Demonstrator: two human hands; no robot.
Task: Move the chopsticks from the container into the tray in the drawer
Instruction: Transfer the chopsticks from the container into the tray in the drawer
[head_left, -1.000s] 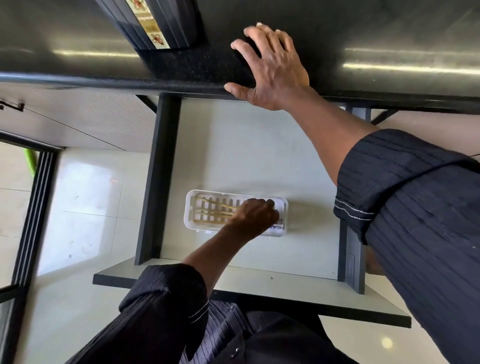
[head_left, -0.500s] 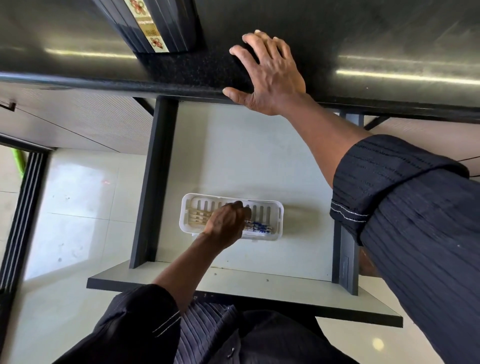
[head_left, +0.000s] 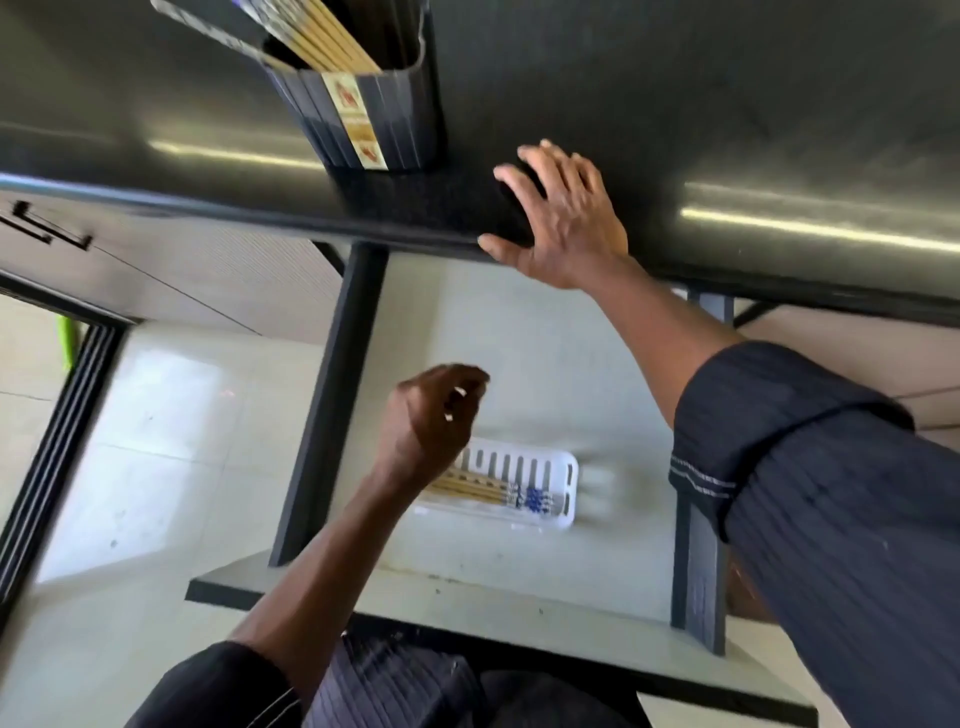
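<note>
A dark ribbed container (head_left: 363, 109) with a yellow-red label stands on the black countertop, with several wooden chopsticks (head_left: 324, 39) sticking out of it. In the open drawer (head_left: 519, 364) lies a white slotted tray (head_left: 558, 486) holding several chopsticks (head_left: 493, 491) with blue-patterned ends. My left hand (head_left: 431, 421) hovers above the tray's left end, fingers loosely curled and holding nothing. My right hand (head_left: 566, 218) lies flat, fingers spread, on the counter's front edge to the right of the container.
The black countertop (head_left: 753, 130) spans the top of the view. Dark drawer sides (head_left: 332, 405) frame the pale drawer floor. A light tiled floor (head_left: 156, 441) and a dark door frame (head_left: 47, 467) lie to the left.
My left hand has let go of the chopsticks in the tray and risen above it. The view has tilted up, bringing the container into sight. My right hand has stayed on the counter.
</note>
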